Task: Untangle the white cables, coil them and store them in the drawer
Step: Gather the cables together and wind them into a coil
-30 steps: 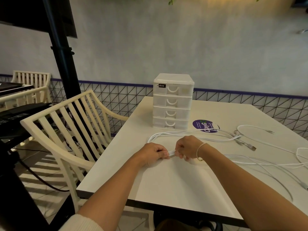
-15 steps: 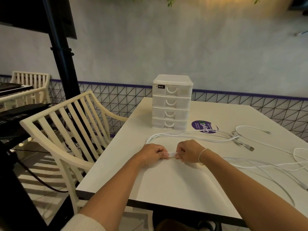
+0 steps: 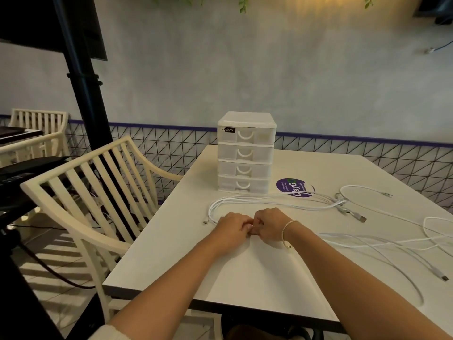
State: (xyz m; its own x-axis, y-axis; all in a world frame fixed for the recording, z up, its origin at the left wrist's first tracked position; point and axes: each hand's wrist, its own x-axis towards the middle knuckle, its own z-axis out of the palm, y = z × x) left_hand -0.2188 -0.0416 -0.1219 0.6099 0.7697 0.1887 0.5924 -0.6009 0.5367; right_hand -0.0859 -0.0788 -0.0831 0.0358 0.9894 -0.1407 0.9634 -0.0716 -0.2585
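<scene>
Thin white cable bundle (image 3: 269, 200) looped just in front of the small white plastic four-drawer box (image 3: 246, 153), folded end pinched between left hand (image 3: 231, 230) and right hand (image 3: 270, 228), both curled tight around it, probably to pin the fold for coiling. Knuckles touching now, versus a short stretch of cable showing between them a second ago. Loose white cables (image 3: 392, 241) sprawled right of the box. All drawers closed.

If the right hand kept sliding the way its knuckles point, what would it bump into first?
The right hand points toward the left hand, and they already touch, so it would bump that hand first.
</scene>
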